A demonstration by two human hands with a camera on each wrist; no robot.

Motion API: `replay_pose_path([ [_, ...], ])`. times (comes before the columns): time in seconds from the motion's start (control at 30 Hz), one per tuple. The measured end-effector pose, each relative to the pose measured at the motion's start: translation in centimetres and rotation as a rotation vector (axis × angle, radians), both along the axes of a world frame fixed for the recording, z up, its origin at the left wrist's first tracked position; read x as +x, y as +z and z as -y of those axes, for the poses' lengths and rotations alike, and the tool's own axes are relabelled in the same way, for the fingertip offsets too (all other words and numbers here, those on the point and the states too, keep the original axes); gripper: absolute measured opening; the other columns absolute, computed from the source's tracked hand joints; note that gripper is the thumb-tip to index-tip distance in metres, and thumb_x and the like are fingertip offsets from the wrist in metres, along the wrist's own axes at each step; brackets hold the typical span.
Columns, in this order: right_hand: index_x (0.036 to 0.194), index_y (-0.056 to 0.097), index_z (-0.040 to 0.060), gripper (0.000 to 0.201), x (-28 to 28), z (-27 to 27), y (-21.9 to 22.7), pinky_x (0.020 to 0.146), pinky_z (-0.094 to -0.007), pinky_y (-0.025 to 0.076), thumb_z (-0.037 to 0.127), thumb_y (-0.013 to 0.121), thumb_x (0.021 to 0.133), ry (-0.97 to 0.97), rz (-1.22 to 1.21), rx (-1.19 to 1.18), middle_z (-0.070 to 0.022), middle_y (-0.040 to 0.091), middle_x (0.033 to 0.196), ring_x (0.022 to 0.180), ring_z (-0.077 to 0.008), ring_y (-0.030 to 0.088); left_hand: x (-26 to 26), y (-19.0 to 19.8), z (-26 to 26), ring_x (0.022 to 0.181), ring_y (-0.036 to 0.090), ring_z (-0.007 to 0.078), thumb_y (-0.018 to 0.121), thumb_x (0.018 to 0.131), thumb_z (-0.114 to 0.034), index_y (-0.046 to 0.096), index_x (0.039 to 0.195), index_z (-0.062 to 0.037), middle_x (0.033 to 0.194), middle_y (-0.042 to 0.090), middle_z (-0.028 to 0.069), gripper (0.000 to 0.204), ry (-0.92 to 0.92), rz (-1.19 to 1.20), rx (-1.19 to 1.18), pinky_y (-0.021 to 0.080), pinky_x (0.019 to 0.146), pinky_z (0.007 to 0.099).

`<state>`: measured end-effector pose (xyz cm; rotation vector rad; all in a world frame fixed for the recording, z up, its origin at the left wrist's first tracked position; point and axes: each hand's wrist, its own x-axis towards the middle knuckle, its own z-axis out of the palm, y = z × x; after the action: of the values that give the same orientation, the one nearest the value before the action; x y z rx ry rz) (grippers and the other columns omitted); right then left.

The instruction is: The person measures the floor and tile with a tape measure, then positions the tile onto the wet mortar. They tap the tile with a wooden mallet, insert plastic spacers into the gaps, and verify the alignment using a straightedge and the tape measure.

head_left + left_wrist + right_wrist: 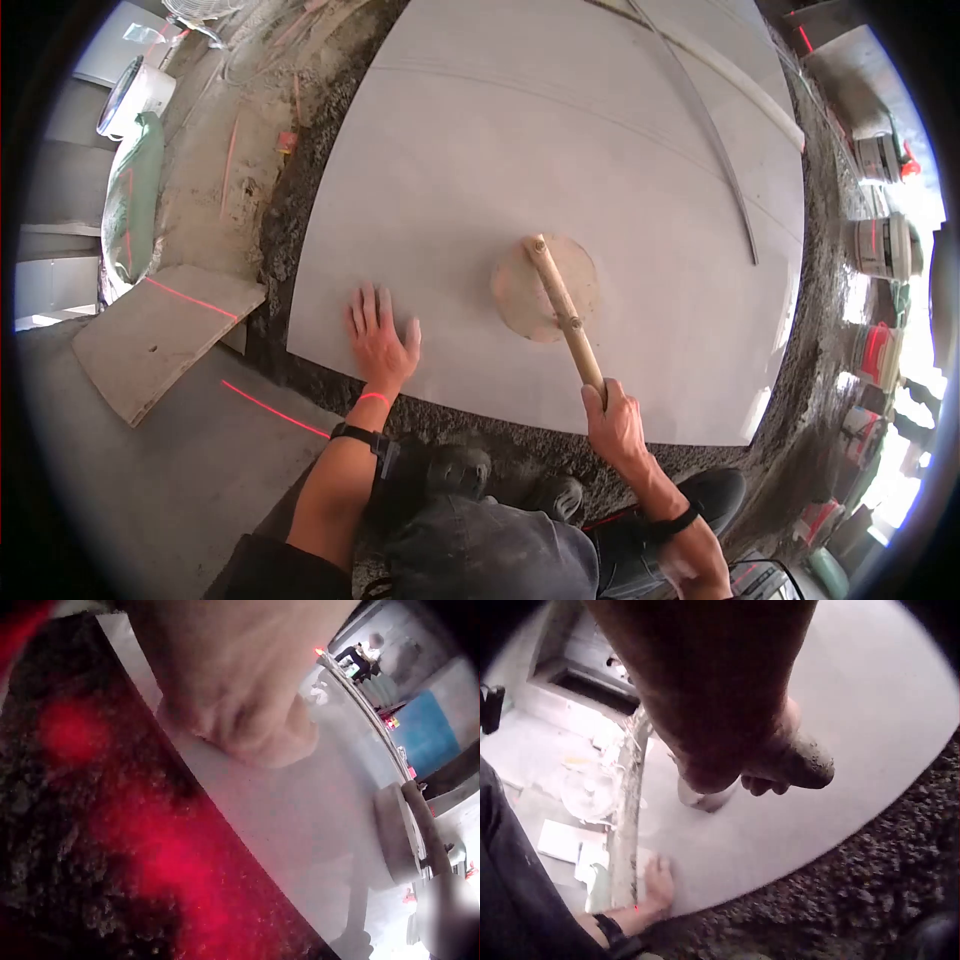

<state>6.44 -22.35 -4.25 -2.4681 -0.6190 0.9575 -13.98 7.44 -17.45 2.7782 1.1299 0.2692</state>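
A large pale grey slab (pixel 450 170) lies on a dark, rough bed (pixel 862 881), with a long thin strip (pixel 721 147) across its far right part. The mallet (pixel 563 300) has its round head (pixel 512 293) at the slab's near middle. The left hand (pixel 382 335) rests near left on the slab, fingers straight, slightly spread; the right hand (pixel 615 430) grips the handle's (pixel 588 365) near end

I see a broad, pale-grey slab (pixel 440 170) on dark, grainy mortar (pixel 900 847). The left hand (pixel 380 340) lies flat on it; beyond the right hand (pixel 615 425) lies a thin grey strip (pixel 716 138). I can't tell whether the round beige, wooden-handled disc (pixel 518 298) between the hands touches the slab.
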Motion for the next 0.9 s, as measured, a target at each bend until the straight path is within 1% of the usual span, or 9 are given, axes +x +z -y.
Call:
replay_pose_path([
  [0.13, 0.106, 0.051, -0.0031, 0.033, -1.2, 0.1, 3.6, 0.059, -0.0549, 0.05, 0.027, 0.063, 0.097, 0.006, 0.116, 0.216, -0.0249, 0.063, 0.068, 0.063, -0.0485, 0.063, -0.4, -0.4, 0.2, 0.147, 0.03, 0.0465, 0.062, 0.093, -0.038, 0.04, 0.15, -0.0014, 0.159, 0.034, 0.0246, 0.071, 0.019, 0.01, -0.003, 0.024, 0.119, 0.0627],
  [0.2, 0.105, 0.051, -0.0033, 0.035, -2.7, 2.6, 0.6, 0.059, -0.0555, 0.051, 0.027, 0.065, 0.096, 0.032, 0.137, 0.206, -0.0251, 0.063, 0.067, 0.064, -0.0482, 0.064, -0.2, -0.3, 0.0, 0.147, 0.03, 0.0466, 0.061, 0.094, -0.038, 0.041, 0.149, -0.0008, 0.158, 0.034, 0.0252, 0.07, 0.015, -0.002, 0.005, 0.024, 0.119, 0.0624],
  [0.27, 0.104, 0.051, -0.0028, 0.034, -3.5, 4.2, -3.1, 0.06, -0.0567, 0.051, 0.028, 0.065, 0.096, 0.125, 0.083, -0.163, -0.0252, 0.063, 0.067, 0.064, -0.0475, 0.065, -0.2, -0.1, 0.2, 0.147, 0.03, 0.0466, 0.061, 0.093, -0.037, 0.041, 0.149, -0.0011, 0.158, 0.035, 0.0248, 0.07, 0.034, -0.011, 0.005, 0.024, 0.12, 0.0618],
  [0.3, 0.104, 0.052, -0.0017, 0.034, -3.1, 3.5, -3.7, 0.06, -0.0574, 0.051, 0.028, 0.065, 0.097, 0.223, 0.092, -0.174, -0.0256, 0.063, 0.068, 0.065, -0.0475, 0.065, -0.4, -0.2, 0.2, 0.147, 0.03, 0.0465, 0.061, 0.093, -0.037, 0.041, 0.149, -0.0011, 0.158, 0.035, 0.0246, 0.069, 0.023, 0.009, 0.001, 0.024, 0.12, 0.0617],
  [0.5, 0.106, 0.051, -0.0016, 0.032, -2.4, 0.6, 2.0, 0.059, -0.0565, 0.051, 0.024, 0.066, 0.096, 0.182, 0.131, 0.075, -0.0239, 0.063, 0.068, 0.064, -0.047, 0.065, 0.2, -0.3, -0.2, 0.147, 0.03, 0.0464, 0.063, 0.09, -0.033, 0.043, 0.147, -0.0001, 0.157, 0.037, 0.0245, 0.068, 0.037, 0.024, -0.009, 0.023, 0.121, 0.0615],
  [0.6, 0.107, 0.05, -0.002, 0.033, -3.2, 4.0, -0.9, 0.059, -0.056, 0.051, 0.023, 0.068, 0.094, 0.19, 0.205, 0.126, -0.0233, 0.063, 0.068, 0.065, -0.0468, 0.066, -0.2, -0.3, 0.0, 0.147, 0.03, 0.0465, 0.063, 0.09, -0.033, 0.044, 0.146, 0.0002, 0.156, 0.037, 0.0248, 0.068, 0.051, 0.018, -0.024, 0.022, 0.121, 0.0612],
  [0.63, 0.109, 0.051, -0.0014, 0.035, -3.3, 4.2, -1.8, 0.061, -0.0562, 0.052, 0.025, 0.068, 0.094, 0.168, 0.122, -0.07, -0.0247, 0.065, 0.071, 0.068, -0.0477, 0.066, -0.2, -0.1, 0.0, 0.147, 0.03, 0.0467, 0.063, 0.09, -0.033, 0.044, 0.145, 0.0003, 0.156, 0.038, 0.0251, 0.068, 0.04, 0.018, -0.02, 0.022, 0.121, 0.0609],
  [0.73, 0.11, 0.052, -0.0006, 0.035, -2.1, 3.1, -2.1, 0.064, -0.0567, 0.052, 0.027, 0.067, 0.095, 0.224, 0.054, -0.263, -0.0261, 0.067, 0.075, 0.07, -0.0492, 0.066, -0.3, -0.1, -0.2, 0.147, 0.03, 0.046, 0.062, 0.092, -0.032, 0.041, 0.147, -0.0002, 0.157, 0.036, 0.0251, 0.067, 0.019, 0.062, -0.02, 0.023, 0.121, 0.061],
  [0.9, 0.112, 0.053, -0.0014, 0.031, -2.2, 0.4, 2.9, 0.062, -0.0572, 0.05, 0.021, 0.067, 0.095, 0.095, 0.081, 0.005, -0.0285, 0.065, 0.076, 0.071, -0.0511, 0.065, -0.3, -0.7, -0.3, 0.145, 0.033, 0.0474, 0.062, 0.09, -0.035, 0.046, 0.144, 0.0014, 0.155, 0.038, 0.0263, 0.067, 0.067, 0.02, -0.032, 0.023, 0.12, 0.0621],
])
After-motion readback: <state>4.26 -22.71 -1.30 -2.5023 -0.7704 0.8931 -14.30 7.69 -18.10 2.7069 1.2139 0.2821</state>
